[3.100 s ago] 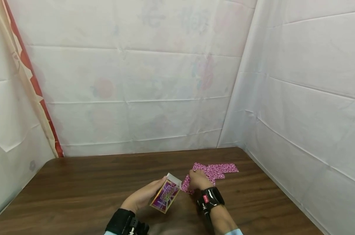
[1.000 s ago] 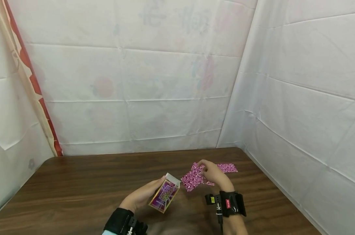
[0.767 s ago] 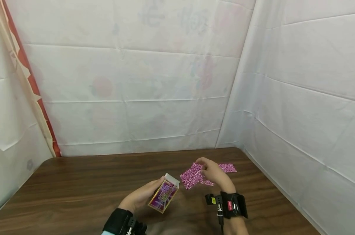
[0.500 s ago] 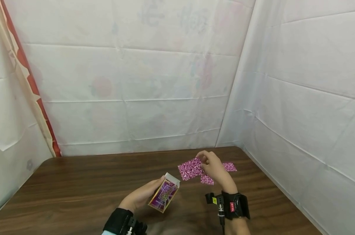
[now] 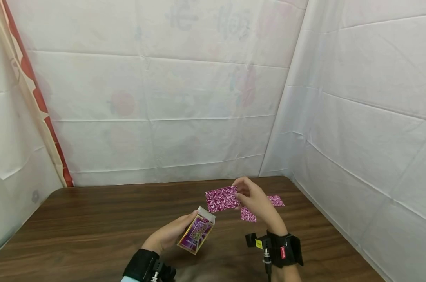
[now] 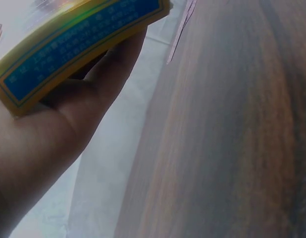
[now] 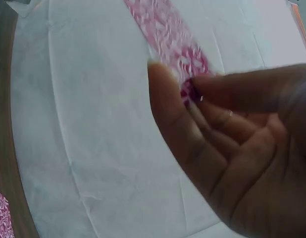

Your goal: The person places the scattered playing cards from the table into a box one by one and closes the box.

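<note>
My left hand (image 5: 168,236) grips a purple and gold card box (image 5: 196,235), tilted, its white flap raised at the upper end. In the left wrist view, the box's blue-and-yellow printed edge (image 6: 78,49) rests along the hand. My right hand (image 5: 258,201) pinches pink-and-white patterned playing cards (image 5: 220,198) at their right end between thumb and fingers. They are held above the table, just above and to the right of the box's flap. How many are held I cannot tell. In the right wrist view, the held cards (image 7: 163,29) point away from the fingertips.
More pink patterned cards lie on the brown wooden table (image 5: 103,223): some below the right hand (image 5: 248,215), others to its right (image 5: 276,201). White cloth (image 5: 177,117) hangs behind the table and along both sides.
My right hand has gathered cards from the spread, lifted them and carried them left towards the box. Fewer cards lie on the table. The left hand and box have barely moved.
</note>
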{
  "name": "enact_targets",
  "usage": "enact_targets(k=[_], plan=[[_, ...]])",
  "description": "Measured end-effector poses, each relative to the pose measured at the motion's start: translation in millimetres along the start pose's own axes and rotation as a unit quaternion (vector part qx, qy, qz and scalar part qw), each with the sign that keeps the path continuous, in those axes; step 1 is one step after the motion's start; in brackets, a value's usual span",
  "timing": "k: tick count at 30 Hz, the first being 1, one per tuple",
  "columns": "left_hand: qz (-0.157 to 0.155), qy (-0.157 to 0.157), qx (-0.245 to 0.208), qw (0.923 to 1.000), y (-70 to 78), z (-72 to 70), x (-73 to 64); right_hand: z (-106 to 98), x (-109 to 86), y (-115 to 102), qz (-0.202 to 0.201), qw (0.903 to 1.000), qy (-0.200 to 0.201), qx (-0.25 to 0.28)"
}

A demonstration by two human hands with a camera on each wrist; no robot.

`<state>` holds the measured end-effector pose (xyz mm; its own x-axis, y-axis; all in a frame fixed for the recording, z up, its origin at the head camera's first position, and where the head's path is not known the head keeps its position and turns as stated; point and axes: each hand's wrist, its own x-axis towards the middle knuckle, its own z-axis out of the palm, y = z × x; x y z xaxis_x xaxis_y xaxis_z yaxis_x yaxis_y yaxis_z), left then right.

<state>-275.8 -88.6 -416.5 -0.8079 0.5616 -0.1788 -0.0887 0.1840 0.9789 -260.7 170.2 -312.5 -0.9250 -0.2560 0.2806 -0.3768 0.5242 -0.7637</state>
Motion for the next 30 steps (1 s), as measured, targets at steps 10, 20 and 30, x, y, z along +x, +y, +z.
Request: enact_targets(k=[10, 20, 30], plan=[[0.000, -0.004, -0.002, 1.0000, 1.1, 0.6, 0.2, 7.5, 2.6, 2.2, -0.060, 0.9946, -0.065, -0.054], [0.001, -0.013, -0.001, 0.9999, 0.7, 0.6, 2.2, 11.8, 3.6, 4.1, -0.085, 0.9888, -0.062, -0.107], [0.005, -0.028, -0.006, 0.9996, 1.7, 0.1, 3.0, 22.9, 7.1, 2.5, -0.095, 0.9887, -0.064, -0.097]])
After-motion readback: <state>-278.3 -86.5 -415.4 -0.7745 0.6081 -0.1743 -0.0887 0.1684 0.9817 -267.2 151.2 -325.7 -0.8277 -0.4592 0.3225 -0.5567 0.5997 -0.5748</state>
